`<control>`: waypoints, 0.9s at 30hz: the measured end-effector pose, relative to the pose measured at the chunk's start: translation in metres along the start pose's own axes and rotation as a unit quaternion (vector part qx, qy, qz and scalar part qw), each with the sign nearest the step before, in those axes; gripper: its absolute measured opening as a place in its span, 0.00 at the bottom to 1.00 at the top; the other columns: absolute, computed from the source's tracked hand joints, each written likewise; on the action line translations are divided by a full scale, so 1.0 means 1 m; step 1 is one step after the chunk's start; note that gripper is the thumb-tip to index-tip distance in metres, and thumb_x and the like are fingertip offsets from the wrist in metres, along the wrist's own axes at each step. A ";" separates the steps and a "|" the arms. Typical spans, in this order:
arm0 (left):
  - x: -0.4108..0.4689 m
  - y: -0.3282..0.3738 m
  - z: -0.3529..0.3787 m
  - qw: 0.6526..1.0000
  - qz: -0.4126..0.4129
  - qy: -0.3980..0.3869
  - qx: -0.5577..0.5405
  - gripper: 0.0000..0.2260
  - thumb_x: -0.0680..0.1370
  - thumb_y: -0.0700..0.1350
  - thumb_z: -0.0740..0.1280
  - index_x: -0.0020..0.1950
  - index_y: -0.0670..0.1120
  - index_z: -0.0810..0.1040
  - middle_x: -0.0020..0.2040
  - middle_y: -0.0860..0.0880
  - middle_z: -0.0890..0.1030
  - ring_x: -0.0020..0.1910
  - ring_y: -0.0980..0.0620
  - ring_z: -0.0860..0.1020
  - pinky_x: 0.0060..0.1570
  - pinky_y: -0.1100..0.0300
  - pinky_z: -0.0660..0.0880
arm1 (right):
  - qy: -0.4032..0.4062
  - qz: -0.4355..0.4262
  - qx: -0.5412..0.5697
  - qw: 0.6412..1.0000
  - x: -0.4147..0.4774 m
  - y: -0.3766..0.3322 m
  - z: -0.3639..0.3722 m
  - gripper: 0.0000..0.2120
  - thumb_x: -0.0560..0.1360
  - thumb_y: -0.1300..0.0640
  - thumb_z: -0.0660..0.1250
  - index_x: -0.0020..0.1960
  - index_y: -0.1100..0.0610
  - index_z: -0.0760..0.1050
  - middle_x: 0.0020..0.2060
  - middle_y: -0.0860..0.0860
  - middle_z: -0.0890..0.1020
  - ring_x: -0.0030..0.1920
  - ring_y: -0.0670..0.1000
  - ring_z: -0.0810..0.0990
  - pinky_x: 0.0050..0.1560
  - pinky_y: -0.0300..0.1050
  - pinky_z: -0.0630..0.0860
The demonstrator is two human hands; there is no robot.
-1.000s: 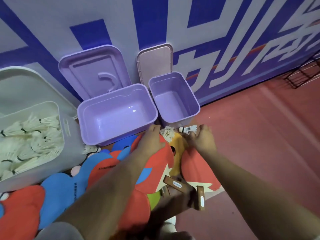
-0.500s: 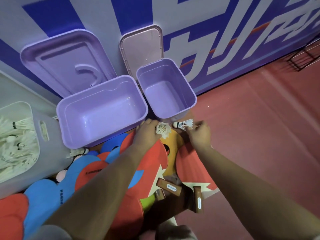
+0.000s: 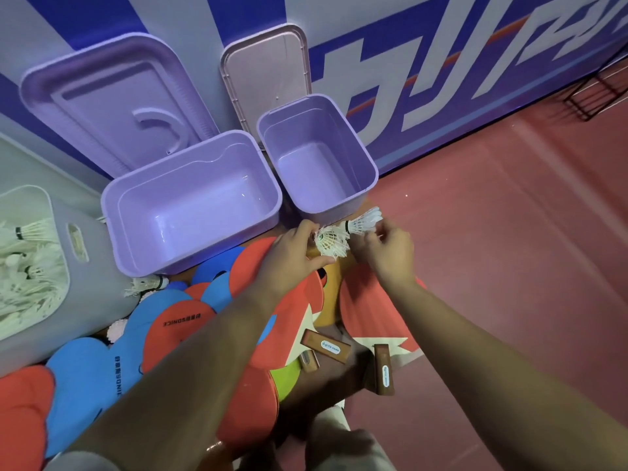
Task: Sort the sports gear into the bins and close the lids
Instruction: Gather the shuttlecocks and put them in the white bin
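Fingers of left hand (image 3: 292,253) pinch one shuttlecock (image 3: 331,241), right hand (image 3: 387,249) seemingly grips second shuttlecock (image 3: 365,222)

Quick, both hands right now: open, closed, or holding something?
Left hand: pinches the nearer shuttlecock.
Right hand: pinches the farther shuttlecock.

A blue-and-white lettered wall (image 3: 407,45) meets the red floor (image 3: 509,249), a black wire rack (image 3: 598,93) beside it.
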State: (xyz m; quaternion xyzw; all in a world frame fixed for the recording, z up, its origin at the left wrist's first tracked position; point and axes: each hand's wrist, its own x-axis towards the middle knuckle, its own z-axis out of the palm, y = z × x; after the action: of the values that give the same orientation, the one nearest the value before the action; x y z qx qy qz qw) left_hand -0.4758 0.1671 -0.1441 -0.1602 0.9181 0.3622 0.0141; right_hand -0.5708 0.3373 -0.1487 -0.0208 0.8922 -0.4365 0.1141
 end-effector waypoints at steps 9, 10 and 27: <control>-0.039 0.040 -0.061 0.995 -0.051 0.045 -0.075 0.23 0.67 0.60 0.76 0.48 0.52 0.67 0.40 0.55 0.78 0.37 0.57 0.75 0.38 0.62 0.72 | 0.023 -0.087 0.138 0.986 -0.057 -0.060 -0.047 0.06 0.75 0.51 0.62 0.43 0.52 0.74 0.37 0.49 0.79 0.40 0.51 0.74 0.41 0.51 0.73; -0.045 0.037 -0.067 0.992 -0.060 0.047 -0.096 0.23 0.66 0.61 0.76 0.46 0.53 0.66 0.40 0.54 0.78 0.40 0.55 0.77 0.42 0.56 0.75 | 0.012 -0.096 0.143 0.985 -0.061 -0.069 -0.050 0.05 0.75 0.52 0.62 0.43 0.52 0.74 0.36 0.50 0.79 0.38 0.51 0.74 0.40 0.51 0.72; -0.254 -0.052 -0.199 0.953 -0.142 0.087 -0.253 0.12 0.80 0.41 0.64 0.62 0.51 0.70 0.48 0.55 0.78 0.41 0.65 0.77 0.46 0.68 0.73 | -0.384 -0.226 0.103 0.889 -0.213 -0.213 0.067 0.06 0.75 0.68 0.68 0.46 0.59 0.73 0.20 0.43 0.69 0.22 0.40 0.64 0.28 0.35 0.63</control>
State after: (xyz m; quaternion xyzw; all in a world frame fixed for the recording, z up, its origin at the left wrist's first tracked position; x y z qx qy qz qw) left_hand -0.2009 0.0700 0.0042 -0.3184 0.7617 0.5615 -0.0557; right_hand -0.3615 0.1830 0.0175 -0.3763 0.6997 -0.4979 0.3478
